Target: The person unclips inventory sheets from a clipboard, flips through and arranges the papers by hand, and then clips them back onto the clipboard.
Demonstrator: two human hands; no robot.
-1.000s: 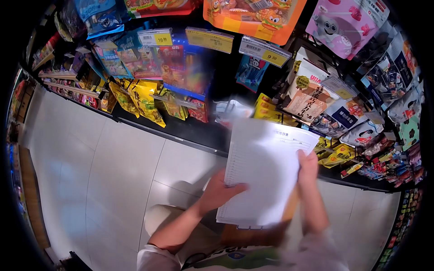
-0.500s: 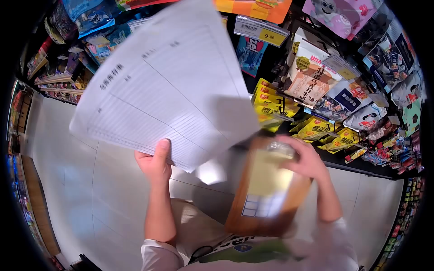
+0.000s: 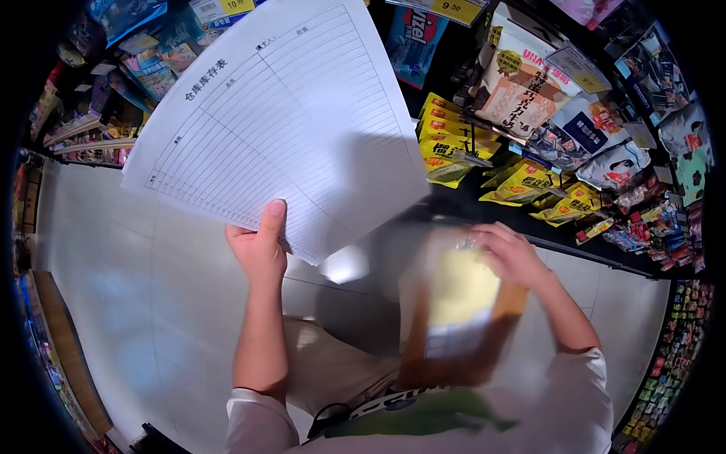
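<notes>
My left hand [image 3: 261,242] pinches the lower edge of a printed paper form [image 3: 287,136], thumb on top. The sheet is a ruled table with Chinese headings, and it fans out upward before the shelves; a hand-shaped shadow falls on its right part. At the right, my right hand [image 3: 510,256] grips the top of a brown clipboard [image 3: 499,333] near its metal clip. A yellowish sheet [image 3: 463,284] with a blue-and-white lower part lies on the board. Motion blurs the clipboard, so its print cannot be read.
Ahead stand shelves with yellow snack bags [image 3: 522,180], a large white candy bag [image 3: 522,83] and price tags [image 3: 454,9]. More packets [image 3: 151,60] hang at the upper left. Below lies a grey tiled floor [image 3: 113,265]; a wooden shelf edge [image 3: 68,340] runs along the left.
The paper form has shifted slightly up and its print is sharper. My right hand and the clipboard have moved a little to the right. The shelves sit higher in view.
</notes>
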